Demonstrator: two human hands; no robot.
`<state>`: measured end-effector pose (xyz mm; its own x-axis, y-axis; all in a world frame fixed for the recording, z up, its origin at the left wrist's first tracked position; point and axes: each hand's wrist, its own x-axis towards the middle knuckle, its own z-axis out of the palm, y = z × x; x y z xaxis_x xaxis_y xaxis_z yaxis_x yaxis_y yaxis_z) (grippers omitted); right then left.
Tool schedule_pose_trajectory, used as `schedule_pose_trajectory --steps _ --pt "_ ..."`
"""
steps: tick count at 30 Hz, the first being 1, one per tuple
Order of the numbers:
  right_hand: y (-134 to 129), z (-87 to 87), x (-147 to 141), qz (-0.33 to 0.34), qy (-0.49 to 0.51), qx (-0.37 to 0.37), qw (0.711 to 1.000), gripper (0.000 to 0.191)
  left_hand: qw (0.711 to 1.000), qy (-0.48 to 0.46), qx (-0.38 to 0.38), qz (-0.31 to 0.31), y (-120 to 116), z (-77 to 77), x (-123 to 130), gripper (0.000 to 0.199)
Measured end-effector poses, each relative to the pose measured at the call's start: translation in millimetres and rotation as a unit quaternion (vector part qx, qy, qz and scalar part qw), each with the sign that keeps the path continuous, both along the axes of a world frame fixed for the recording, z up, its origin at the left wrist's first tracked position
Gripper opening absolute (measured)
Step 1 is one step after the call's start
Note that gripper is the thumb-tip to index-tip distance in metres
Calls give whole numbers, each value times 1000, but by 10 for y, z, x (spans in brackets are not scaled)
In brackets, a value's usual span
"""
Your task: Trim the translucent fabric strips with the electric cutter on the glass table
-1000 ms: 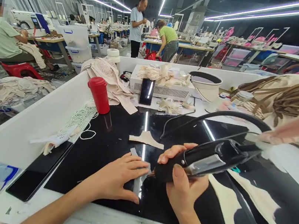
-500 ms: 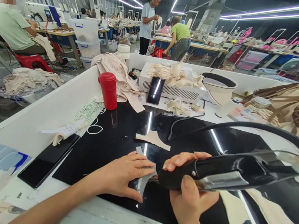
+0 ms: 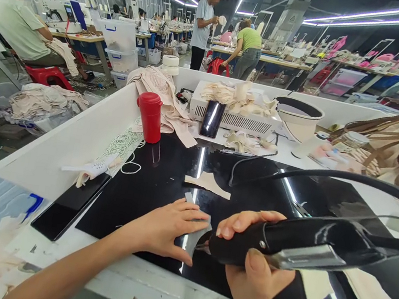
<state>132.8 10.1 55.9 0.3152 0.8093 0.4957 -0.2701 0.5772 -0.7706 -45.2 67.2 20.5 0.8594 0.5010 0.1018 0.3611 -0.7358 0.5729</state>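
Observation:
My left hand (image 3: 169, 227) lies flat with fingers spread, pressing a small grey translucent curved piece (image 3: 193, 238) onto the glossy black board (image 3: 149, 182); most of the piece is under the hand. Wrapped round a thick black corded hand tool (image 3: 302, 240) is my right hand (image 3: 255, 267). Its narrow metal tip (image 3: 203, 245) points left at the piece's right edge; whether it touches, I cannot tell. Beyond both hands rests a cream curved fabric piece (image 3: 209, 184). More cream fabric pieces (image 3: 316, 297) lie to the right, partly below the tool.
A red lidded cup (image 3: 150, 117) and green elastic cord loops (image 3: 121, 147) stand at the left. Behind are a phone (image 3: 212, 119) and a white vented box (image 3: 252, 121) bearing fabric scraps. The tool's cable (image 3: 360, 178) arches across the right. Several people work farther back.
The tool's tip has tilted slightly lower along the grey piece's right edge. My left hand stays pressed on the piece. The whole view has shifted a little.

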Motion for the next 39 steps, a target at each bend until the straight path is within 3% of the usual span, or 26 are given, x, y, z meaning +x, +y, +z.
schedule_pose_trajectory --steps 14,22,28,33,39 --pt "-17 10 65 4 -8 -10 1000 36 1000 0 15 0 1 -32 -43 78" --pt "-2 58 371 -57 -14 -30 998 35 999 -14 30 1 9 59 -100 42" --pt "47 94 541 -105 -14 -32 994 34 999 -30 25 -34 -69 69 -35 35" --pt "17 138 406 -87 4 -11 996 30 999 -16 25 -41 -87 72 -28 38" --pt "-24 46 212 -26 -8 -3 1000 32 999 7 23 -41 -88 96 -20 40"
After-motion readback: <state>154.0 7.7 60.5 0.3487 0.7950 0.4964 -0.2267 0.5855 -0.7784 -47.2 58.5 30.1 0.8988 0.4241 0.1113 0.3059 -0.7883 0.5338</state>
